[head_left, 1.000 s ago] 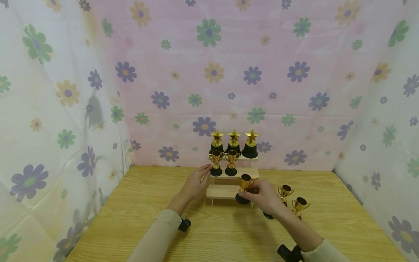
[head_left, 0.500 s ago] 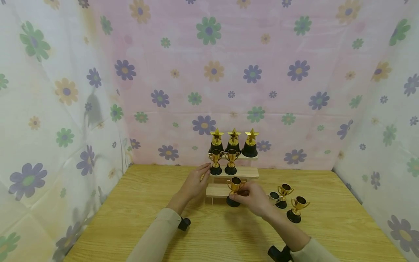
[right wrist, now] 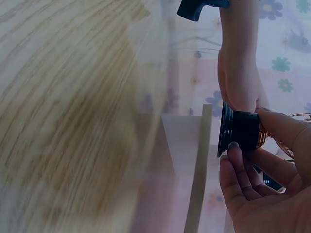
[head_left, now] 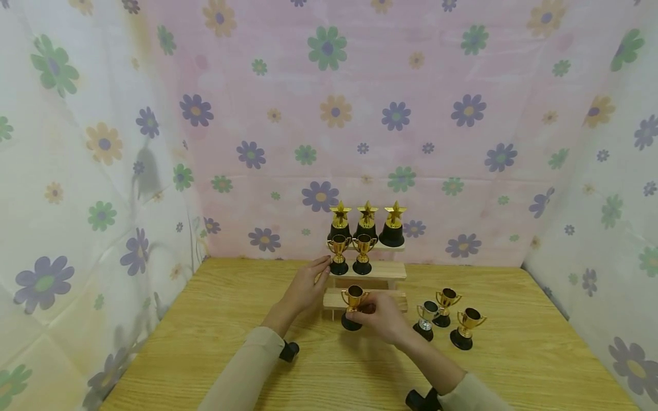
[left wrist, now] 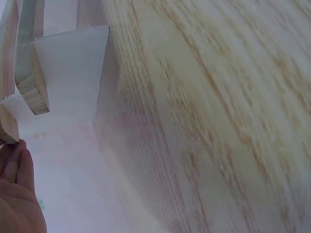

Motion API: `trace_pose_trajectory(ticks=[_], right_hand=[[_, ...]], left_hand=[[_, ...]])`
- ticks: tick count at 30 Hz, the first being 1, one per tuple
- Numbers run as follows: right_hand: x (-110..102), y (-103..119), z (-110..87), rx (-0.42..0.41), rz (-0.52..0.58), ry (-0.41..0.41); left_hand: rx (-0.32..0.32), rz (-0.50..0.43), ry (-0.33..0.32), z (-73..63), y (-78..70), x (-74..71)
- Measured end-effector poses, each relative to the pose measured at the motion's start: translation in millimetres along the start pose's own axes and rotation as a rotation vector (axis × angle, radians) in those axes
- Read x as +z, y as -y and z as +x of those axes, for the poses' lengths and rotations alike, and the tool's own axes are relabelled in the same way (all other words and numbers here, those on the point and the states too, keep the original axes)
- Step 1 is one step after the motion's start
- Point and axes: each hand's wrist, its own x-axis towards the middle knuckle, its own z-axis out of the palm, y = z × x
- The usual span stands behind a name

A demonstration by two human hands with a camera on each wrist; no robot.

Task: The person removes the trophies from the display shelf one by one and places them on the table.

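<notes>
My right hand [head_left: 384,317] pinches a small gold trophy cup [head_left: 354,295] low on its body, in front of the bottom step of a wooden tiered stand [head_left: 388,270]. In the right wrist view the thumb and fingers hold the cup around its black base [right wrist: 240,130], upper part mostly hidden by the hand. My left hand [head_left: 304,287] touches the left end of the middle step with extended fingers; the left wrist view shows its fingertips at the board's end [left wrist: 8,127]. Two gold cups, a left one [head_left: 338,251] and a right one [head_left: 362,251], stand on that step.
Star-topped trophies [head_left: 394,225] line the top step. To the right on the table [head_left: 247,297] stand a silver cup [head_left: 425,319], a gold cup [head_left: 447,305] and another gold cup [head_left: 466,326]. Flowered cloth [head_left: 329,131] encloses the back and sides.
My right hand has carried the gold cup leftward and slightly lower along the bottom step, uncovering the silver cup on the table. The left hand stays at the stand's end.
</notes>
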Motion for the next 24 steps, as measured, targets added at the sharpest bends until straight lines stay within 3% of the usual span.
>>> trace_pose_trajectory(ticks=[19, 24], right_hand=[[38.9, -8.3, 13.4, -0.028, 0.082, 0.041], [45.6, -10.6, 14.7, -0.094, 0.081, 0.030]], left_hand=[[0.002, 0.006, -0.008, -1.0, 4.2, 1.8], [0.014, 0.000, -0.008, -0.1, 2.5, 0.9]])
